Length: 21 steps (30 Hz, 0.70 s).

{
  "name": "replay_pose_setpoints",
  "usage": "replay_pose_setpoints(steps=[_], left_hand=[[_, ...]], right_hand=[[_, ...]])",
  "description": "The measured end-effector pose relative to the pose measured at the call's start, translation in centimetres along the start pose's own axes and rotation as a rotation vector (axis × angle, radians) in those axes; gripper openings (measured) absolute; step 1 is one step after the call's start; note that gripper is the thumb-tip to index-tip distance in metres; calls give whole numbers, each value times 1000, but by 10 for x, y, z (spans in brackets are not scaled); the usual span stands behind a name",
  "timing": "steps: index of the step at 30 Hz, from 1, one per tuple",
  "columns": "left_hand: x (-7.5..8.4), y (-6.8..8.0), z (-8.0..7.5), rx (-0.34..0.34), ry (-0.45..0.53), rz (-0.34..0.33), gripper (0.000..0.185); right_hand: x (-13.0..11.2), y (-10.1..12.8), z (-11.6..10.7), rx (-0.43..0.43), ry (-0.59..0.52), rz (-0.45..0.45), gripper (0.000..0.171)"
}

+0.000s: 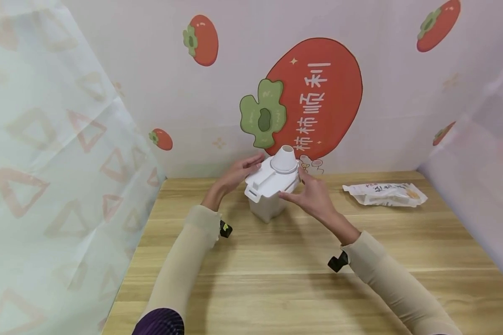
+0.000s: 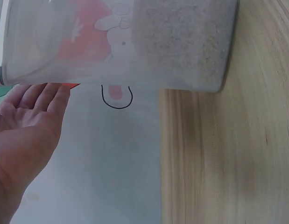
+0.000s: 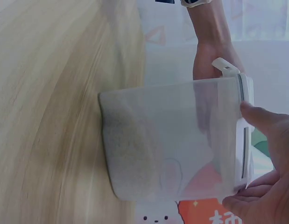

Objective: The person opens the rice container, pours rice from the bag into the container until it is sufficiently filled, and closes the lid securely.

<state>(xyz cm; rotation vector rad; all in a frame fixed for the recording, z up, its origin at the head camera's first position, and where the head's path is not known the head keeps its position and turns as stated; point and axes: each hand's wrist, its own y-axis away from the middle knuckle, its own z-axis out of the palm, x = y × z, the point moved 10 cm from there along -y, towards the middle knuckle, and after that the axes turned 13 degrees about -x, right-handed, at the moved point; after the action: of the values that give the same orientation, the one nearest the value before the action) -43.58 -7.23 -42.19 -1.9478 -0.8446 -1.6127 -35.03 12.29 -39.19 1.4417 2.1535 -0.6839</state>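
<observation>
On the table, from biggest to smallest:

Wall: a pale backdrop [image 1: 151, 70] printed with red persimmons; the biggest persimmon [image 1: 314, 93], with white characters, sits at 12 o'clock from the tub.

Curtain: a thin sheet [image 1: 46, 163] with faint triangles hangs at 9 o'clock.

Table: light wood [image 1: 276, 279], grain running side to side, reaching the wall at 12 o'clock.

Sleeves: beige, one on each forearm; a small black clip shows at each wrist.

Tub: a frosted white plastic tub [image 1: 268, 204] stands upright on the table near the wall, at 12 o'clock from the person. The wrist views show pale grain filling its lower part [image 3: 135, 163] and the rest see-through.

Lid: a white lid [image 1: 272, 179] lies on the tub, with a latch tab at its 8 o'clock corner.

Spout: a short white cone [image 1: 285, 158] rises from the lid toward 1 o'clock.

Packet: a crumpled white packet [image 1: 385, 194] with red print and an orange patch lies flat at 3 o'clock from the tub, well apart from it.

Left hand: the left hand [image 1: 239, 172] is at the tub's 10 o'clock side, fingers nearly straight, tips touching the lid's edge. The left wrist view shows an open palm [image 2: 27, 121] beside the tub wall, gripping nothing.

Right hand: the right hand [image 1: 312, 193] is at the tub's 3 o'clock side; its thumb lies on the lid rim [image 3: 261, 119] and its fingers curl under the rim from the far side, so it holds the lid's edge.
</observation>
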Motion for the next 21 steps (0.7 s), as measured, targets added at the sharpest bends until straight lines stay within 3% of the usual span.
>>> replay_pose_setpoints(steps=[9,21], left_hand=[[-1,1,3,14,-67,-9,56],[2,21,2,121,-173,13,59]], right_hand=[[2,-5,3,-10,-25,-12,108],[13,-23,3,-198,-174,-118,100]])
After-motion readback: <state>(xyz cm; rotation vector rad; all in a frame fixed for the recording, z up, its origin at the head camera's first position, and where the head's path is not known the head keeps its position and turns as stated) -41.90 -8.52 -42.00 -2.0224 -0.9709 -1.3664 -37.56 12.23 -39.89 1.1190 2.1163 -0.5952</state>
